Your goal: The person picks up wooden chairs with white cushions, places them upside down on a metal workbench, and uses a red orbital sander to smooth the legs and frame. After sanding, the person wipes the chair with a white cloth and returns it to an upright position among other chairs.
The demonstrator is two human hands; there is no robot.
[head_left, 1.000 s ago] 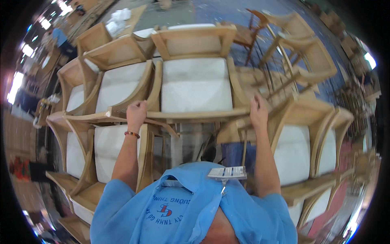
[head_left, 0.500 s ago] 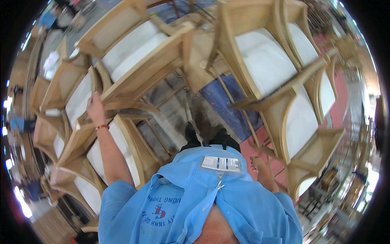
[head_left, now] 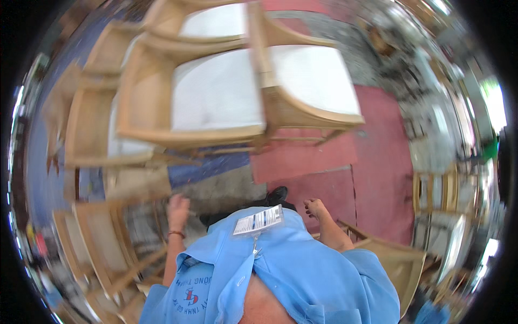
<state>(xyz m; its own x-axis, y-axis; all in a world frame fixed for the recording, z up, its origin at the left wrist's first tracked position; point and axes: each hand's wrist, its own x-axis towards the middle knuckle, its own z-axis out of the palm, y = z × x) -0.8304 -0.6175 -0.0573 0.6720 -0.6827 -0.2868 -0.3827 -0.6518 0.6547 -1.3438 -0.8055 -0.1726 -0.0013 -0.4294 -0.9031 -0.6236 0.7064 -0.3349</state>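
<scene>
Red floor, stacked wooden chairs (head_left: 216, 102) — seemingly beyond both hands' fingers (head_left: 177, 202)

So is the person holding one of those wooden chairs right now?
No, both the left hand and the right hand are bare and apart from the wooden chairs, which are stacked ahead.

One label only: a small rectangular badge card (head_left: 258, 220), white with dark print lines and a bluish strip along one edge, tilted slightly, clipped at the collar of the blue shirt (head_left: 302, 264). No packages, signs or screens visible.
</scene>
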